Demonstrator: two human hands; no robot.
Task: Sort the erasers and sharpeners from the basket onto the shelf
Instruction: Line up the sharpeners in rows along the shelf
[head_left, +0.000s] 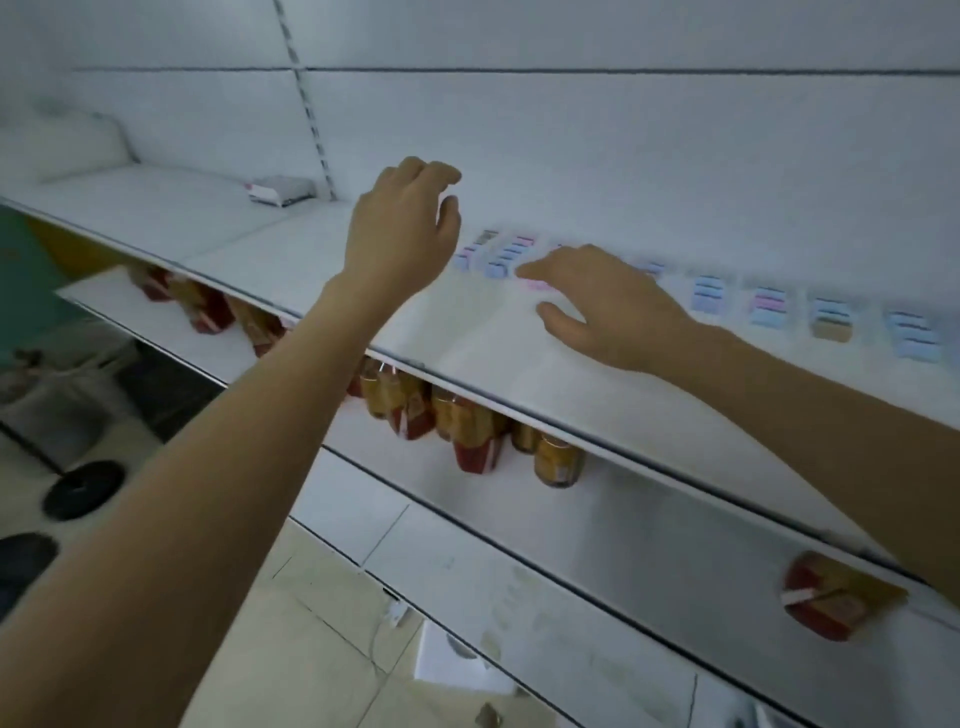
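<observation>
left hand (402, 228) above shelf (291, 244), right hand (608, 306) beside erasers (506, 257)

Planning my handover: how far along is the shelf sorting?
Done: a row of eraser packs already lies along the shelf. In hand: the right hand touches a pink pack beside the leftmost stacks, and the left hand hovers above, seemingly empty. Left: cannot tell, since the basket is out of view.

Eraser packs (709, 293) are lying in a row along the shelf (467, 343); jars (558, 460) are standing on the one below.
</observation>
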